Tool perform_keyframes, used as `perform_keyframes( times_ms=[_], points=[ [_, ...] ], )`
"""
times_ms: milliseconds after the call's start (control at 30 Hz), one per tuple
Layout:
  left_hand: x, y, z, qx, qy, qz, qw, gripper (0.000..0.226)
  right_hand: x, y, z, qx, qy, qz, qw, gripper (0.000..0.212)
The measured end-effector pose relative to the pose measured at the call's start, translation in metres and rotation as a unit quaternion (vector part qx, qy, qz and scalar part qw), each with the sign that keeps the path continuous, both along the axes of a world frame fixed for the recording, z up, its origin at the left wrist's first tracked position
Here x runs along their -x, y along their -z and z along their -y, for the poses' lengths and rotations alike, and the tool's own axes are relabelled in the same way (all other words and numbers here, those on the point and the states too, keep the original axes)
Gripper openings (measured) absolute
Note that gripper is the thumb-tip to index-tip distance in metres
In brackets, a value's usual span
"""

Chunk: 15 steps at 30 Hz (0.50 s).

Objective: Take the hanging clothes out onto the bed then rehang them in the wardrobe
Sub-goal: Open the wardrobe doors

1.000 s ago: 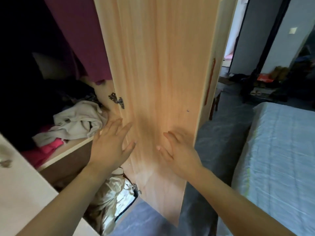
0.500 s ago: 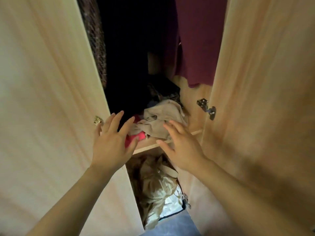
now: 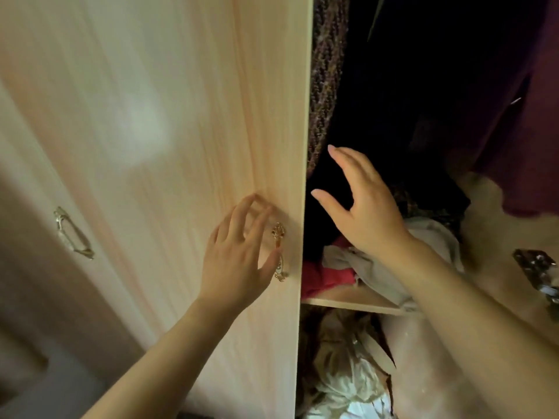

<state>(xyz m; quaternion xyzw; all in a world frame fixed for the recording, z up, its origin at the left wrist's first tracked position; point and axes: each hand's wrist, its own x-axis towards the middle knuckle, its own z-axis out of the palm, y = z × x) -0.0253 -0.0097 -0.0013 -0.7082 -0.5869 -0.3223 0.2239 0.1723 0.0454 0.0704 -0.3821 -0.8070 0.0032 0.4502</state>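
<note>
Two bare forearms reach forward from the bottom of the view. The left hand (image 3: 239, 255) has its fingers loosely spread, fingertips on the face of a pale wood wardrobe door (image 3: 151, 116), and its thumb just beside a small ornate gold handle (image 3: 279, 255). It grips nothing. The right hand (image 3: 363, 213) is raised in the dark opening past the door's edge, fingers straight and slightly apart, holding nothing.

Further left, a second door (image 3: 27, 207) carries a matching handle (image 3: 72, 234). Inside the opening, a wooden shelf (image 3: 348, 300) holds a crumpled grey cloth (image 3: 381, 267) touching a bright pink cloth (image 3: 326, 276). Under the shelf sits a heap of cream and white fabric (image 3: 348, 376). A metal hinge (image 3: 538, 273) shows at the far right.

The hanging clothes are in the upper part of the opening. A brown and purple knitted garment (image 3: 325, 71) hangs just behind the door's edge, above the right hand. A maroon garment (image 3: 532, 131) hangs at the far right. The space between them is too dark to make out
</note>
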Motion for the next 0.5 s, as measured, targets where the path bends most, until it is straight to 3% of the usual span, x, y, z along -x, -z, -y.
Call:
perform_keyframes(
  times_ms=[233, 500],
  points=[
    [-0.034, 0.013, 0.002, 0.068, -0.03, 0.169, 0.983, 0.055, 0.02, -0.033, -0.039, -0.094, -0.171, -0.068, 0.979, 0.064],
    [-0.055, 0.025, 0.001, 0.077, -0.037, 0.301, 0.95, 0.041, 0.029, -0.026, -0.052, -0.123, -0.228, -0.104, 0.96, 0.06]
  ],
)
